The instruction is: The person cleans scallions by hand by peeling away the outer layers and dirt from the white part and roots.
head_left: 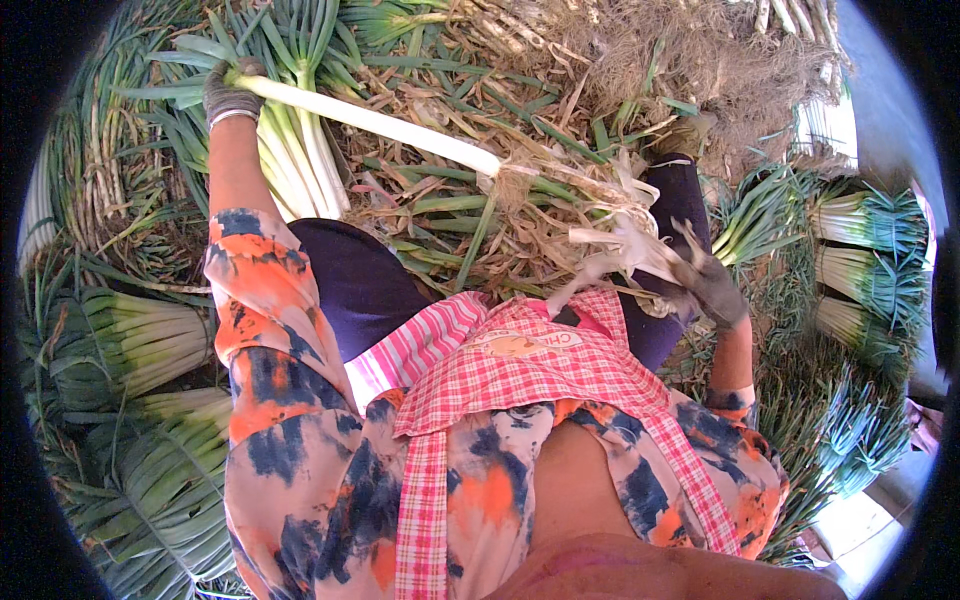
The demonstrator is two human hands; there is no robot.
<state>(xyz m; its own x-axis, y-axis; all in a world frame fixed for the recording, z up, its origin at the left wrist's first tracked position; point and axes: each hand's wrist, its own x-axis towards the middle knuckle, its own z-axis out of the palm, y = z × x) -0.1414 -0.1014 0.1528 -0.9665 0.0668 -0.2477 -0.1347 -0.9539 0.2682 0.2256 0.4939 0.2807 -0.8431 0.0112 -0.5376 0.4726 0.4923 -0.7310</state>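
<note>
My gloved left hand (232, 92) is closed round the leafy end of a long green onion (380, 125). Its clean white stalk slants down to the right, and the root tuft (512, 180) hangs over the debris. On the right, my gloved right hand (712, 290) grips pale, papery outer leaves (635, 245), partly smeared by motion. These strips trail up and left toward the root end; whether they still join the stalk is unclear. A bunch of clean green onions (305, 150) lies just beside my left forearm.
Dry husks and leaf scraps (430, 220) cover the ground between my knees. Unpeeled onions with tangled roots (700, 60) are heaped at the far right. Bundled green onions (150, 340) lie on the left, with more bundles (850, 265) along the right.
</note>
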